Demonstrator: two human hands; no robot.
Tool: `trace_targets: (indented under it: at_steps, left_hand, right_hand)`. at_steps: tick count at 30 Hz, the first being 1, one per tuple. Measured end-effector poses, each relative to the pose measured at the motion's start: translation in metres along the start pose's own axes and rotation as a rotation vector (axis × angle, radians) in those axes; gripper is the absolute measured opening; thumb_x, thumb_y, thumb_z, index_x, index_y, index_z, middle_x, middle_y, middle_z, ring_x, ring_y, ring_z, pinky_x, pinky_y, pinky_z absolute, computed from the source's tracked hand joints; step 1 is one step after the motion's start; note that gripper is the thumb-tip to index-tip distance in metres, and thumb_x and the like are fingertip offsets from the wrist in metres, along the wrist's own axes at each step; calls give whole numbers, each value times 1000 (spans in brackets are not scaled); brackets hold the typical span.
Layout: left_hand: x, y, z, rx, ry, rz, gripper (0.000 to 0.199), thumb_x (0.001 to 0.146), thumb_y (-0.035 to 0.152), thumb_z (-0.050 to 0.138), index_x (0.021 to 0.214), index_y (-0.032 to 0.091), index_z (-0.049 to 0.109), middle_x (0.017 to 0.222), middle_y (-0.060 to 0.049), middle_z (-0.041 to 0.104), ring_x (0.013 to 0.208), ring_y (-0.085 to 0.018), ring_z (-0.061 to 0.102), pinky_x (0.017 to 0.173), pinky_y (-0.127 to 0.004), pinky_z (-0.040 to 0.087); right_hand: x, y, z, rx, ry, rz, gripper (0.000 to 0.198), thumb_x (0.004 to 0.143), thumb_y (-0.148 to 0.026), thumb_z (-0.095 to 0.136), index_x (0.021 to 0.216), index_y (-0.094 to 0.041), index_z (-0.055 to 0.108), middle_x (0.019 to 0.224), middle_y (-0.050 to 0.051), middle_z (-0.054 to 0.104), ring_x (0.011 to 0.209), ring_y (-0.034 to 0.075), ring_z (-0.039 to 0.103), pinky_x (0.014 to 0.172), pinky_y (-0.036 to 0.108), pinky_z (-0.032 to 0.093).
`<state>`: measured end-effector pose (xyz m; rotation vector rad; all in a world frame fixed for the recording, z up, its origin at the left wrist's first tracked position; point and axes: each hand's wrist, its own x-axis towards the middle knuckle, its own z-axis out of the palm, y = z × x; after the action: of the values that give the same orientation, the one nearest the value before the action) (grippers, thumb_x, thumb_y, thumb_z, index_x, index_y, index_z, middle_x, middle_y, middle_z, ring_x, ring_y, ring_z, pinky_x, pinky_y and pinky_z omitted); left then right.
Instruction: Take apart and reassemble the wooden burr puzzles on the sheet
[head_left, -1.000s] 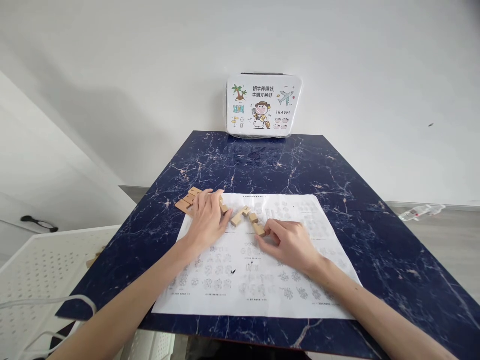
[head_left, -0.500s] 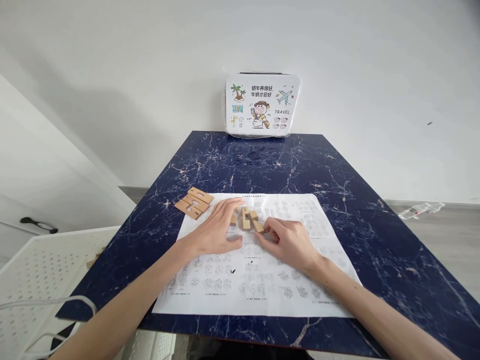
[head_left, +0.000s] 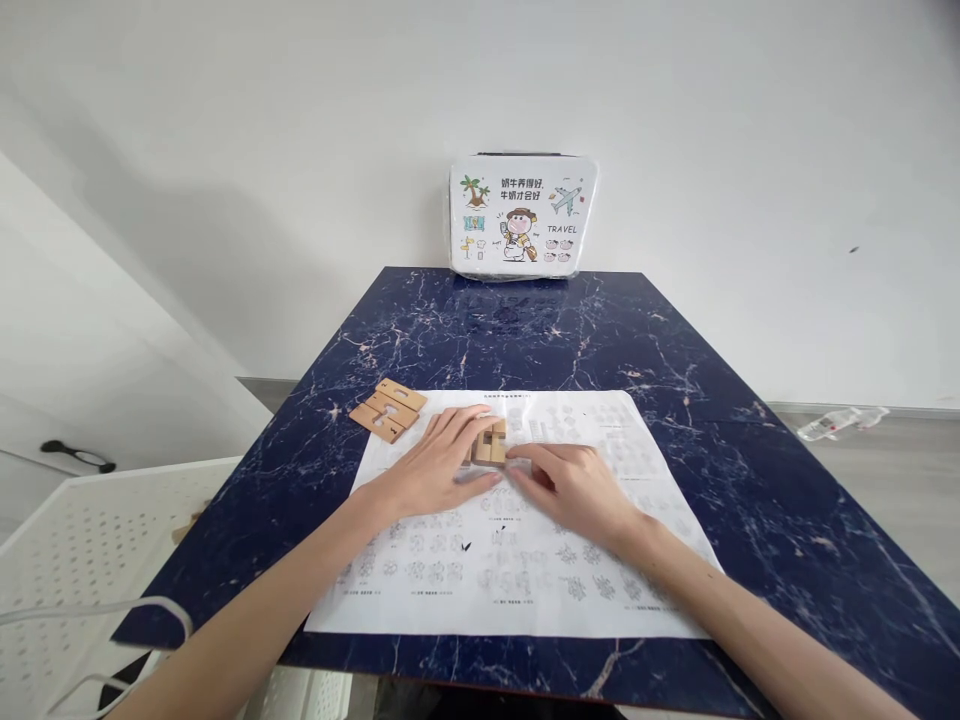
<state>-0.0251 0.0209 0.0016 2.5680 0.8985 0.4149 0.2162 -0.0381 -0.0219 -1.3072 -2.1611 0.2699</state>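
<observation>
Notched wooden puzzle blocks (head_left: 491, 452) stand close together on the printed sheet (head_left: 600, 602). My left hand (head_left: 431, 460) arches over their left side, its index finger at the far end and its thumb stretched out in front, apart from the index. Another wooden piece shows partly beneath that hand; the rest of it is hidden. On the right, my right hand (head_left: 574, 490) has its index fingertip at the blocks' right side, with the thumb apart below it. Several flat wooden pieces (head_left: 388, 408) with dark marks and cut-outs lie off the sheet's upper left corner.
The sheet lies on a dark blue marbled table (head_left: 525, 350). A white printed case (head_left: 521, 215) in clear plastic stands against the wall at the far edge. To the left are a white perforated surface (head_left: 150, 520) and a white cable (head_left: 161, 602). Clear plastic packaging (head_left: 840, 422) lies beyond the right side.
The slanted block on the right has been straightened and brought against its neighbour. My right hand has shifted slightly left, and my left thumb and index finger now reach further right around the blocks.
</observation>
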Motion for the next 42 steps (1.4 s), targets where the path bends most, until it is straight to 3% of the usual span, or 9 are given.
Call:
trace_targets:
  at_steps: [4, 9, 17, 25, 37, 42]
  left_hand:
    - [1, 2, -2, 2, -20, 2, 52, 108, 55, 47, 158, 40, 38, 157, -6, 48, 143, -34, 42, 117, -57, 43]
    - [3, 1, -2, 39, 0, -54, 48, 111, 50, 39, 158, 38, 38, 153, -5, 52, 138, -31, 46, 117, -55, 42]
    - [4, -12, 4, 217, 187, -115, 47, 110, 39, 41, 156, 31, 41, 150, -10, 51, 138, -34, 43, 116, -59, 40]
    - [5, -18, 5, 371, 352, -151, 44, 102, 17, 42, 144, 25, 54, 146, -14, 54, 140, -38, 42, 115, -64, 38]
    - [4, -19, 4, 331, 269, -65, 44, 106, 21, 44, 150, 27, 50, 157, -6, 55, 148, -31, 42, 121, -57, 34]
    - [9, -21, 2, 292, 273, -59, 44, 105, 23, 48, 148, 28, 54, 146, -8, 62, 139, -32, 48, 118, -57, 38]
  right_hand:
    - [1, -3, -3, 16, -42, -50, 32, 105, -31, 50, 122, -21, 75, 74, 1, 73, 60, 15, 62, 63, 31, 44]
    - [1, -2, -2, 36, -53, -12, 30, 103, -31, 49, 114, -19, 76, 71, 1, 72, 60, 15, 61, 63, 31, 44]
    - [0, 0, -1, 42, -54, -1, 28, 103, -29, 49, 111, -20, 74, 71, 0, 72, 60, 14, 62, 63, 31, 44]
    - [0, 0, -1, 51, -60, 7, 26, 102, -28, 50, 108, -20, 74, 70, 0, 71, 59, 14, 60, 63, 31, 43]
    - [0, -1, -2, 63, -60, 0, 26, 102, -26, 49, 107, -21, 73, 70, 0, 71, 59, 14, 60, 61, 31, 43]
    - [1, 0, -1, 64, -62, 4, 25, 102, -27, 49, 106, -21, 73, 69, -1, 70, 58, 14, 59, 61, 31, 43]
